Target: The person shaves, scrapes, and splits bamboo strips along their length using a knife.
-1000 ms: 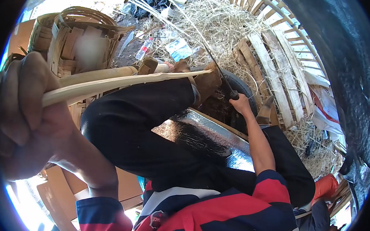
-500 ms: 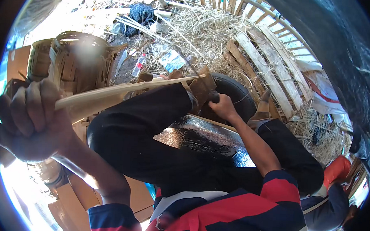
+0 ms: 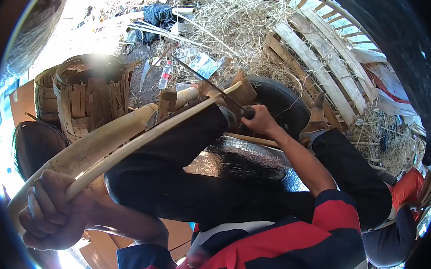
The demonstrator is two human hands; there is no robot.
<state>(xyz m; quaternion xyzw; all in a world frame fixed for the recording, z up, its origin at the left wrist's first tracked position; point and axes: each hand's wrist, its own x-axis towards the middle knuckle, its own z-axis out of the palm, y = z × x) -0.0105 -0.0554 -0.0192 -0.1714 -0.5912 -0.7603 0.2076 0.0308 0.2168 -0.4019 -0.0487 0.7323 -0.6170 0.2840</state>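
Observation:
My left hand [image 3: 56, 209] is wrapped round the near end of a long, pale bamboo strip [image 3: 143, 137]. The strip slants up and away across my left knee to a brown block-like piece [image 3: 242, 90] by my foot. My right hand [image 3: 262, 121] grips the dark handle of a long-bladed knife [image 3: 208, 81]. Its thin blade points up and left and crosses the strip near its far end; whether the edge is cutting in cannot be made out. Below the strip on the left lies a thick bamboo pole [image 3: 104, 141].
Woven bamboo baskets [image 3: 90, 93] stand at the left. A black tire [image 3: 286, 106] lies ahead of my feet, near wooden slats [image 3: 319, 67] and a heap of shavings [image 3: 249, 28]. A plastic bottle [image 3: 165, 75] is on the ground. Another person's red-covered part [image 3: 408, 188] shows at the right.
My left hand has moved down and slightly right, tilting the strip more steeply. More of the knife blade shows, and the thick pole and baskets are less hidden. My right hand stays nearly in place.

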